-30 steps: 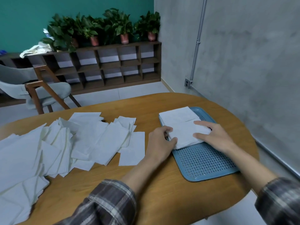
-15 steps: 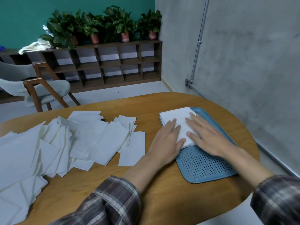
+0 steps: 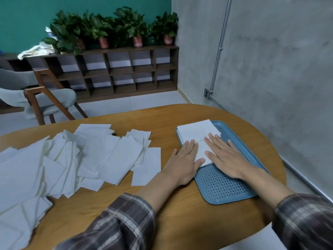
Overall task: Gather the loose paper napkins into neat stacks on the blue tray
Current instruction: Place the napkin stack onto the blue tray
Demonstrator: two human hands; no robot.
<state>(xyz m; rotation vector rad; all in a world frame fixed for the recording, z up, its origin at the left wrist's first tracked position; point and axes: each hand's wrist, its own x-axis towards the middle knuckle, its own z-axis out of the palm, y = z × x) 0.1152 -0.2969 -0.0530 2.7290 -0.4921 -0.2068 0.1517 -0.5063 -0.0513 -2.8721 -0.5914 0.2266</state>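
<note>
Pressing flat, left hand [image 3: 182, 161] and right hand [image 3: 228, 159] cover the napkin stack [image 3: 198, 131] on the blue tray [image 3: 225, 188].

Room past my bench [image 3: 162, 114]: teal wall [image 3: 81, 8] meets grey wall [image 3: 279, 69] in a corner.
Dark wooden cubby shelf [image 3: 115, 71] along the teal wall, potted plants [image 3: 133, 26] in a row on top, crumpled pale cloth [image 3: 36, 50] at its left end. Grey-cushioned wooden chair [image 3: 45, 98] on pale tiled floor [image 3: 129, 105]. Metal conduit [image 3: 220, 49] drops to an outlet box [image 3: 208, 93].
</note>
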